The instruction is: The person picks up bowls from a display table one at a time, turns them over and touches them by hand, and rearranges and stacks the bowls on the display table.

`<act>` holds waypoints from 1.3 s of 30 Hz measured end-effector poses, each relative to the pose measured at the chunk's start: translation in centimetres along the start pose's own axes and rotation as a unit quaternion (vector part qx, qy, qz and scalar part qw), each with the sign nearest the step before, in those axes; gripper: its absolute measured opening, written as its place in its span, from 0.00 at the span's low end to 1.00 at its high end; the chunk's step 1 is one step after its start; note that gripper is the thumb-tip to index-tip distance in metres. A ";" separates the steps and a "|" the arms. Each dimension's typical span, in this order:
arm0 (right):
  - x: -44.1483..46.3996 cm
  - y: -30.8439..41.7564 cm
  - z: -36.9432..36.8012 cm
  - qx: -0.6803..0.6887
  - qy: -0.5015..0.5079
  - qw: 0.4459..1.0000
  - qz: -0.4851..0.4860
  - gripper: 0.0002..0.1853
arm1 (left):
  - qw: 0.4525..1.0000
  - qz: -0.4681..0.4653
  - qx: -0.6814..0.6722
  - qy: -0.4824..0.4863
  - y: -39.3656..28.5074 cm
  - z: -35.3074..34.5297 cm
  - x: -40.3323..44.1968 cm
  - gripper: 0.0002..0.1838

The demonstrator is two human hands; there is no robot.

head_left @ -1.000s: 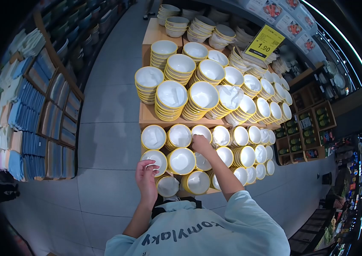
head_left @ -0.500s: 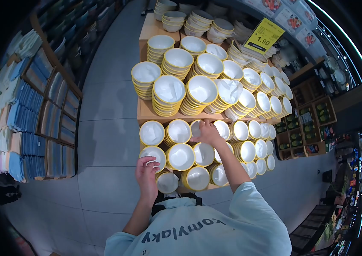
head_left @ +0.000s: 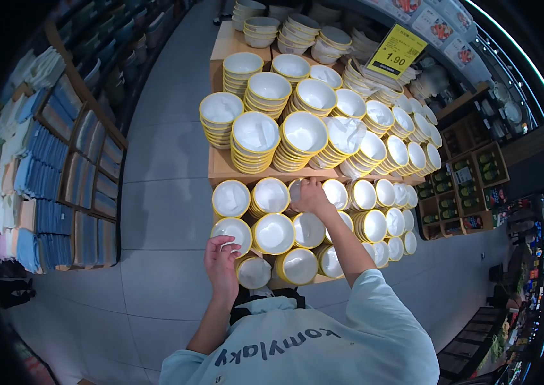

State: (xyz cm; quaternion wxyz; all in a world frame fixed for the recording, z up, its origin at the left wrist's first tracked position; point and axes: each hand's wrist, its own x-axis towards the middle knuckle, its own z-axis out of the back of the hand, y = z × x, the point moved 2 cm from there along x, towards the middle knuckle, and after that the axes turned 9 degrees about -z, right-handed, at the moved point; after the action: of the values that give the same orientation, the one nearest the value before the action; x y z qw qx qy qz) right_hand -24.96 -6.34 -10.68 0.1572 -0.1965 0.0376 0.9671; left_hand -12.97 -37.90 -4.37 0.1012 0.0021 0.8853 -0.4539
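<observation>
White bowls with yellow rims stand in stacks on a two-level wooden display. My right hand (head_left: 312, 196) reaches to the back row of the lower level, with its fingers curled over the rim of a bowl (head_left: 295, 191) that it partly hides. Close to the front left of that level, my left hand (head_left: 222, 266) is raised with loosely bent fingers apart and nothing in them. Its fingertips overlap the near edge of a white bowl (head_left: 230, 231) in view; whether they touch it I cannot tell. Another bowl (head_left: 274, 233) sits between the two hands.
Taller bowl stacks (head_left: 256, 135) fill the upper level, behind a wooden edge (head_left: 240, 168). A yellow price sign (head_left: 397, 51) stands at the back right. Folded towels (head_left: 47, 160) line a shelf on the left, across the grey tiled floor (head_left: 156, 212). A wooden crate rack (head_left: 461, 192) is at right.
My right hand has settled slightly lower, its fingers drawn in more closely at the bowl's rim. The left hand stays almost where it was, and the view has shifted a little.
</observation>
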 end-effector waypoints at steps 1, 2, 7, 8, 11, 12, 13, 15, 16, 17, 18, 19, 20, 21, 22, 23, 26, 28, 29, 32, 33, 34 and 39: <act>0.2 0.1 -0.2 -0.015 0.006 1.000 -0.005 0.51 | 1.000 0.000 -0.002 0.000 -0.1 0.0 0.0 0.10; 0.4 0.2 -0.3 -0.015 0.005 1.000 -0.004 0.51 | 1.000 -0.002 -0.002 -0.001 -0.2 0.1 -0.1 0.10; 0.5 0.1 -0.2 -0.012 0.017 1.000 0.002 0.52 | 1.000 -0.006 -0.006 -0.008 -0.2 0.5 -0.3 0.11; 0.4 0.1 -0.1 -0.013 0.016 1.000 0.002 0.52 | 1.000 -0.007 -0.007 -0.008 -0.2 0.5 -0.3 0.11; 0.2 0.1 0.1 -0.003 0.016 1.000 0.004 0.53 | 1.000 -0.009 -0.010 -0.009 -0.1 0.6 -0.4 0.11; 0.0 0.2 0.3 0.006 0.015 1.000 0.005 0.53 | 1.000 -0.007 -0.009 -0.008 -0.1 0.6 -0.5 0.11; -0.2 0.2 0.4 0.016 0.014 1.000 0.006 0.53 | 1.000 -0.005 -0.008 -0.007 -0.2 0.5 -0.5 0.11; -0.3 0.2 0.6 0.022 0.019 1.000 0.005 0.53 | 1.000 -0.001 -0.009 -0.006 -0.4 0.3 -0.7 0.11; -0.3 0.1 0.8 0.030 0.023 0.999 0.005 0.53 | 1.000 0.002 -0.010 -0.005 -0.5 0.2 -0.8 0.11; -0.3 0.1 0.9 0.029 0.023 0.999 0.004 0.53 | 1.000 0.002 -0.010 -0.005 -0.4 0.1 -0.8 0.11; -0.4 0.2 1.1 0.027 0.025 0.999 0.011 0.52 | 1.000 0.003 -0.010 -0.004 -0.3 0.1 -0.9 0.11; -0.5 0.3 1.2 0.026 0.027 0.999 0.017 0.51 | 1.000 0.005 -0.010 -0.003 -0.2 0.1 -0.9 0.10; -0.6 0.3 1.2 0.025 0.027 0.999 0.017 0.51 | 1.000 0.005 -0.011 -0.003 -0.2 0.0 -0.9 0.10; -0.5 0.3 1.0 0.021 0.017 0.999 0.017 0.50 | 1.000 0.005 -0.008 0.000 -0.2 0.0 -1.0 0.10; -0.4 0.2 0.7 0.017 0.007 1.000 0.018 0.50 | 1.000 0.006 -0.004 0.003 -0.1 -0.1 -1.1 0.10; -0.3 0.1 0.5 0.018 0.006 1.000 0.017 0.50 | 1.000 0.006 -0.004 0.004 -0.1 -0.1 -1.1 0.10; 0.0 -0.1 0.2 0.027 0.029 0.999 0.006 0.56 | 1.000 0.008 0.000 0.005 -0.1 -0.2 -1.3 0.10; -0.3 -0.2 0.2 0.040 0.003 0.999 0.023 0.50 | 1.000 0.003 0.009 0.008 -0.1 -0.3 -1.3 0.10; -0.5 -0.3 0.1 0.041 0.002 0.999 0.023 0.50 | 1.000 0.003 0.009 0.010 -0.1 -0.3 -1.3 0.10; -1.0 -1.0 -0.4 0.089 -0.048 0.994 0.035 0.51 | 1.000 0.005 0.014 0.013 -0.4 -0.8 -1.6 0.10; -1.4 -1.3 -0.1 0.110 -0.051 0.992 0.046 0.45 | 1.000 -0.005 -0.003 0.022 -0.6 -1.1 -1.7 0.06; -2.0 -1.6 0.5 0.131 -0.053 0.988 0.057 0.38 | 0.999 -0.015 -0.019 0.031 -0.8 -1.5 -1.9 0.03; -8.5 -3.4 3.4 0.369 -0.251 0.892 0.076 0.20 | 0.899 -0.313 -0.078 0.296 -7.8 -7.7 -5.0 0.23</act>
State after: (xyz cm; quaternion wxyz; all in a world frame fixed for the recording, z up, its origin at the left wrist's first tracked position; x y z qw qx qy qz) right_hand -17.73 -5.08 -4.26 0.1484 0.1281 0.3659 0.9098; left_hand -10.20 -35.87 7.13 -0.3128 -0.1487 0.8620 -0.3701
